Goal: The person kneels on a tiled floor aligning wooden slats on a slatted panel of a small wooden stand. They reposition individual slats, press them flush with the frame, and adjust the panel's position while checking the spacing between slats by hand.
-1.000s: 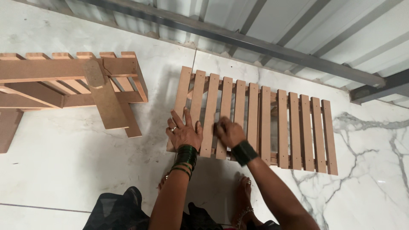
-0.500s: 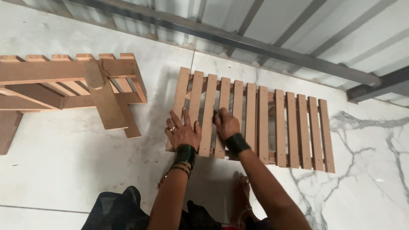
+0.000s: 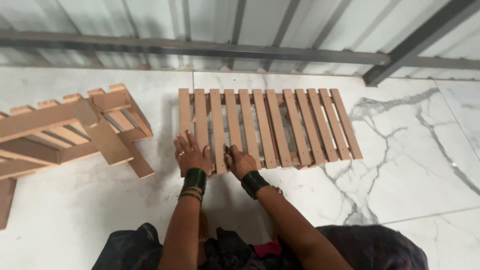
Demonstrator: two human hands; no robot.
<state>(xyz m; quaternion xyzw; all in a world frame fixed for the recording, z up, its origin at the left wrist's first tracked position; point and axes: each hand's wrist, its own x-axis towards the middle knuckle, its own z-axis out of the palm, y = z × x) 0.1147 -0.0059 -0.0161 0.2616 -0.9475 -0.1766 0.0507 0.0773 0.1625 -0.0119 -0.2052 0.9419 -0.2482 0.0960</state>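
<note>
Kneeling on the marble floor [image 3: 75, 215], we have both hands at the near edge of the slatted wooden panel [image 3: 270, 127], which lies flat ahead of us. Left hand [image 3: 191, 156] rests open, fingers spread over the second and third slats from the left. Right hand [image 3: 241, 161] is curled on the next slat; whether it pinches anything, we cannot tell. Step, as we judge it: steadying or adjusting slats. Next move likely needs even downward pressure. Farther left lies a second wooden frame [image 3: 75, 132]; beyond, a corrugated metal wall [image 3: 150, 20].
</note>
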